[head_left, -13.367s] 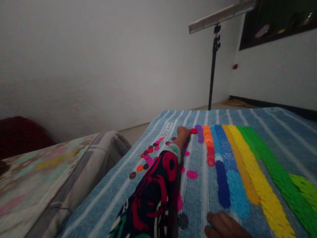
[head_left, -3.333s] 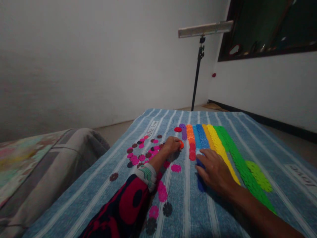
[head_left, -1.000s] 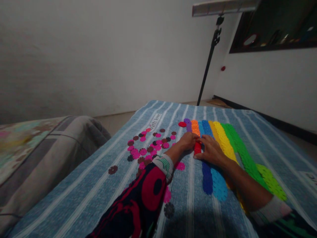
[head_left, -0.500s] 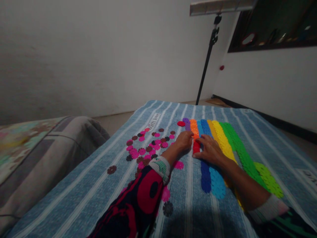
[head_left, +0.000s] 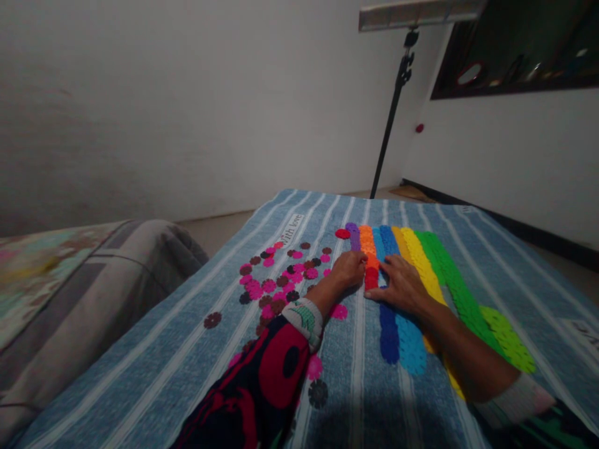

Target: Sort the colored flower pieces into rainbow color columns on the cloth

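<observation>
Thin round notched plastic discs lie overlapped in coloured rows on the striped cloth. My left hand point(head_left: 350, 269) is closed, its fingertips pinching the left edge of the orange row point(head_left: 367, 237). Just below the orange part, red discs point(head_left: 371, 279) form the near end of the same row. My right hand point(head_left: 401, 280) grips this end from the right, thumb at the near edge and fingers at the side. Beneath my right hand pass a dark blue row point(head_left: 389, 337) and a light blue row point(head_left: 412, 349).
Loose pink, brown and black discs point(head_left: 281, 284) lie scattered on the left. A red disc point(head_left: 342, 234) sits beside the purple row point(head_left: 352, 234). Yellow point(head_left: 416, 249) and green point(head_left: 461, 293) rows run to the right. A lamp stand point(head_left: 395, 103) rises behind the cloth point(head_left: 154, 368).
My hands have shifted slightly apart around the row, and more of its orange and red discs shows between them. The other rows and the loose discs are unmoved.
</observation>
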`<state>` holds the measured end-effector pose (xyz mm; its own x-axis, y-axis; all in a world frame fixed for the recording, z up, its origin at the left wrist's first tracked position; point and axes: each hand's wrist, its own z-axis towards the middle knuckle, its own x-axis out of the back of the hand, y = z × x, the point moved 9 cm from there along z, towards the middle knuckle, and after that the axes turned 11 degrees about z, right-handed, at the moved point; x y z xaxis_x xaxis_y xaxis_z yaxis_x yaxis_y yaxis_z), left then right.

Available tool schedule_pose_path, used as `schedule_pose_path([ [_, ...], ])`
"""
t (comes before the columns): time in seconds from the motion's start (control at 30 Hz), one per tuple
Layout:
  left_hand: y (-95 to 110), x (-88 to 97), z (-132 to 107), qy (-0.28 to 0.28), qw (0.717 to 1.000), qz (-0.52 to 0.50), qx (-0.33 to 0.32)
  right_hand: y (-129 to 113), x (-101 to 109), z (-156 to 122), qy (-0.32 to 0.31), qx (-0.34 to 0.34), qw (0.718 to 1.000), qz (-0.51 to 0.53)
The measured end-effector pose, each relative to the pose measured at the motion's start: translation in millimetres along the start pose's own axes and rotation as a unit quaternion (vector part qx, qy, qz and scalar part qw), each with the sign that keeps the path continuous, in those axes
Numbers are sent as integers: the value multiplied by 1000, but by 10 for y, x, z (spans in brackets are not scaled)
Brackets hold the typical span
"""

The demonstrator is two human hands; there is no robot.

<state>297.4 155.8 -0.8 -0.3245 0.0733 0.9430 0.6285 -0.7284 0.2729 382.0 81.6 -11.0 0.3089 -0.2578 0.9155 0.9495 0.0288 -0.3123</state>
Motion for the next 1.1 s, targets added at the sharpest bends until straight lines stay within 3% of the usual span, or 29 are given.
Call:
schedule_pose_path([
  [1.1,-96,-14,-79,25,997,-50,61,21,-3,82,5,-3,1000,-12],
])
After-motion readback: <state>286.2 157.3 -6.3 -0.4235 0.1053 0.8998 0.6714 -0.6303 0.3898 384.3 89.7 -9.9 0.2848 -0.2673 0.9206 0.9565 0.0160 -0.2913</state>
